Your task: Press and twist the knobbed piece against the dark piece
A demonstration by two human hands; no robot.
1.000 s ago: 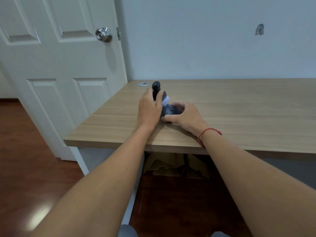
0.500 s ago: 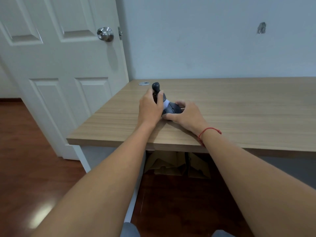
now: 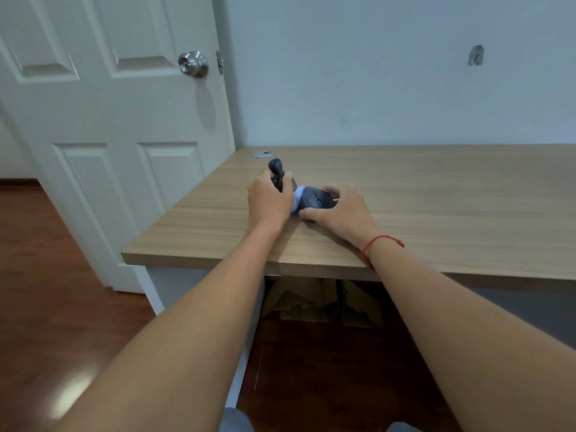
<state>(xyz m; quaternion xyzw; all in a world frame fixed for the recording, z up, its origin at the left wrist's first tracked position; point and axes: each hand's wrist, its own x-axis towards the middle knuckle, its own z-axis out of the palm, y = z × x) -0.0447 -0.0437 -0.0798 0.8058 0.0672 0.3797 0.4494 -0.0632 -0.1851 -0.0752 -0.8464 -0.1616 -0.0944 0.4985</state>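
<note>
Matt dark plastic handle (image 3: 278, 174) and matt dark plastic mouse (image 3: 314, 198) with pale cloth (image 3: 296, 197) between, on smooth matt wood-grain desk (image 3: 405, 194); shiny brushed metal knob (image 3: 192, 63), satin painted door (image 3: 103, 120), glossy wood floor (image 3: 46, 307).

My left hand (image 3: 267, 199) sits left of my right hand (image 3: 340, 210), both on the light wood-grain desk (image 3: 436, 198) nr its left end. Between them: dark grey computer mouse (image 3: 314, 199); dark rounded handle (image 3: 278, 174) sticks up behind left hand. Round metal grommet (image 3: 261, 154) lies behind, at back edge. White panelled door (image 3: 109, 120) stands left of desk; folded brown cardboard (image 3: 299, 299) underneath.
</note>
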